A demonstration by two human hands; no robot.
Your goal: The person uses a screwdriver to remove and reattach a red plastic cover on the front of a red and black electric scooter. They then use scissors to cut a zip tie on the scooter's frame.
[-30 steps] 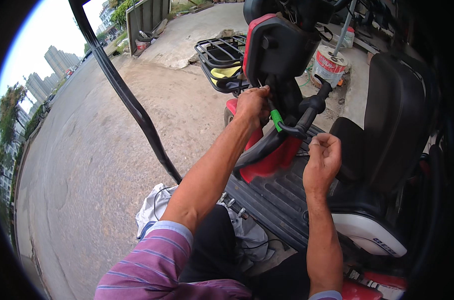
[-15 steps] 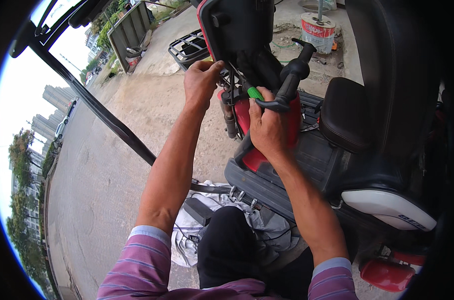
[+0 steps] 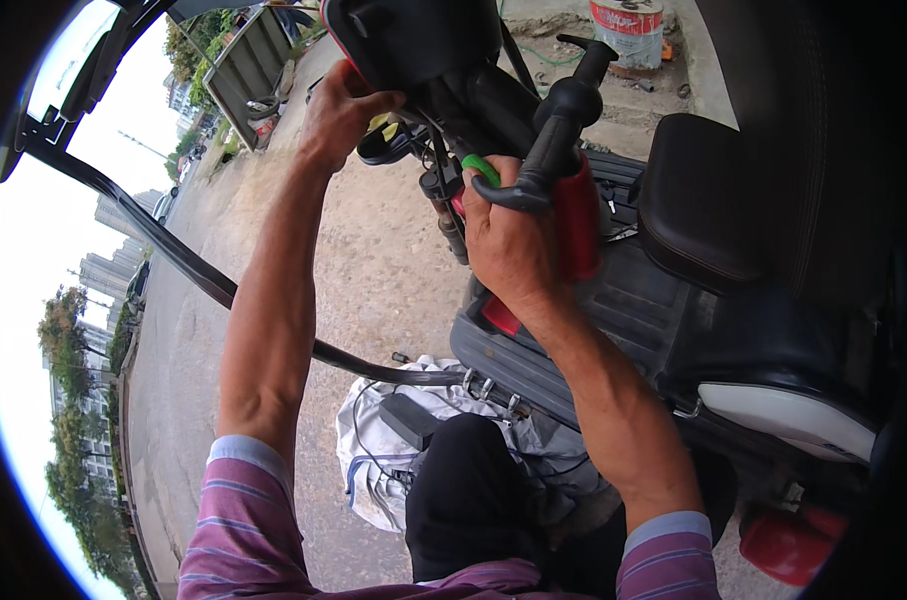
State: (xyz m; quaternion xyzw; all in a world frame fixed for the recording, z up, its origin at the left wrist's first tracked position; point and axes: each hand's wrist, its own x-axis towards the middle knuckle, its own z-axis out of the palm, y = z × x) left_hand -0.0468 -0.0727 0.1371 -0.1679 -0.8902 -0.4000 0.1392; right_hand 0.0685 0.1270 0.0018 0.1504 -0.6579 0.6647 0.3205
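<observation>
The left hand [image 3: 336,115] grasps the lower left edge of the black panel [image 3: 419,45], thumb extended along its underside. The right hand [image 3: 509,240] is closed around the green grip [image 3: 481,168], located below the panel and beside the curved lever [image 3: 512,196] of the handlebar [image 3: 552,140]. The seat [image 3: 699,205] is to the right; a black box [image 3: 408,418] lies on the white sheet [image 3: 369,485] below.

"What's lying on that white sheet [image 3: 372,492]?"

"A dark grey box [image 3: 406,418], up near its left edge."

"And the red-and-white bucket [image 3: 629,35]?"

"Standing on bare dirt [image 3: 642,97], beside the edge of the concrete strip [image 3: 710,75]."

"Those trees [image 3: 72,345]?"

"Along the road [image 3: 179,420], at its far edge, pale buildings [image 3: 104,278] behind."
</observation>
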